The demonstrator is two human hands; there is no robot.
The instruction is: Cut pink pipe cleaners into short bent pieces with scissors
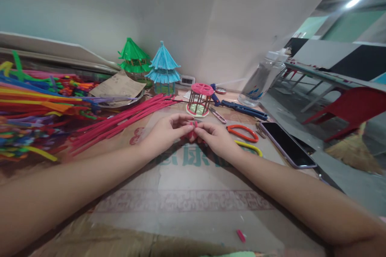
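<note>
My left hand [169, 130] and my right hand [214, 136] meet above the middle of the table. Both pinch a short piece of pink-red pipe cleaner [193, 127] between thumb and fingers; its exact shape is partly hidden by the fingertips. Just behind them stands a small round pavilion frame [199, 100] with a pink top ring, dark posts and a pale base. To the left, a bundle of long pink-red pipe cleaners [126, 120] lies on the table. A small pink scrap [241, 235] rests near the front edge.
Pliers with orange handles [243, 133], a yellow handle [249, 147] and a phone [288, 144] lie on the right. A clear bottle [261, 80] stands behind. Green [134, 56] and blue [163, 66] model pavilions stand at the back. Colourful pipe cleaners [36, 100] fill the left.
</note>
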